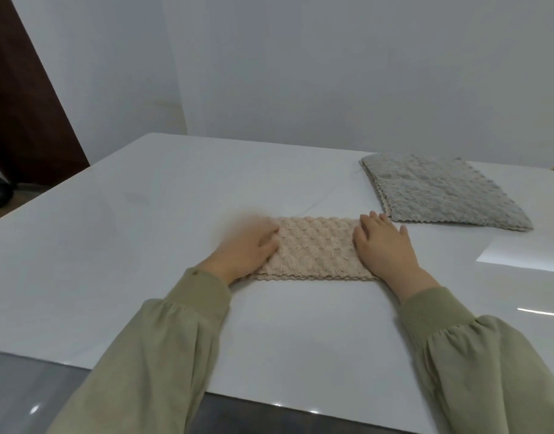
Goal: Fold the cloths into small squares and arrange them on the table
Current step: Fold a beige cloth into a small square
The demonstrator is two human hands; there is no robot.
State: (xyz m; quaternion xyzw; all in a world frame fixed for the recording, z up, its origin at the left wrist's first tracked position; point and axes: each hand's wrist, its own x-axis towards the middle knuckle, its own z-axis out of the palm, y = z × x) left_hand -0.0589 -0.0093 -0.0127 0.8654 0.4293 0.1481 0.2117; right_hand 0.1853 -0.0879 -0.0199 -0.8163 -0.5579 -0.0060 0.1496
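A beige textured cloth (316,249), folded into a strip, lies flat on the white table (144,245) in front of me. My left hand (247,249) rests on its left end; the hand is motion-blurred, so its finger pose is unclear. My right hand (385,245) presses flat on the cloth's right end with straight fingers. A stack of grey cloths (441,192) lies flat at the right rear of the table, a short gap from my right hand.
The table's near edge (269,405) runs below my sleeves. A white wall stands behind the table. A dark brown door (25,104) is at the far left, with a dark object on the floor beneath it.
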